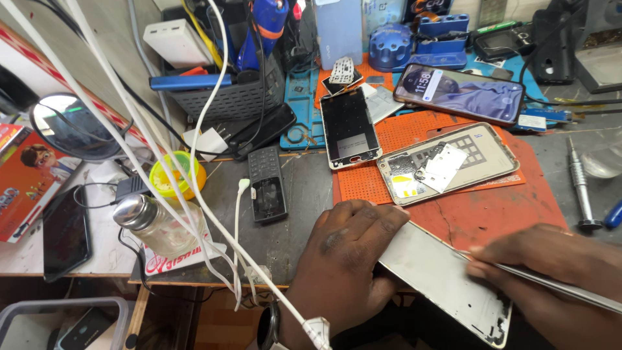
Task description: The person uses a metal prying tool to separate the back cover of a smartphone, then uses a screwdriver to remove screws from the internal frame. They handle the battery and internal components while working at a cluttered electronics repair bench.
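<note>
My left hand [346, 256] grips the upper left end of a flat silver phone panel [440, 275] that slants down to the right at the table's front edge. My right hand [551, 272] pinches a thin metal tool [557, 285] laid across the panel's right side. The panel's lower corner shows dark scraped patches. Above them on the orange mat [479, 207] lies an opened phone back [447, 162] with a white piece on it.
A phone frame with a dark screen [350, 128] and a lit phone [459, 93] lie on the mat. A black keypad phone [267, 183], a glass bottle [159, 227], white cables [194, 194], a grey basket [223, 97] and a screwdriver [578, 185] surround the work spot.
</note>
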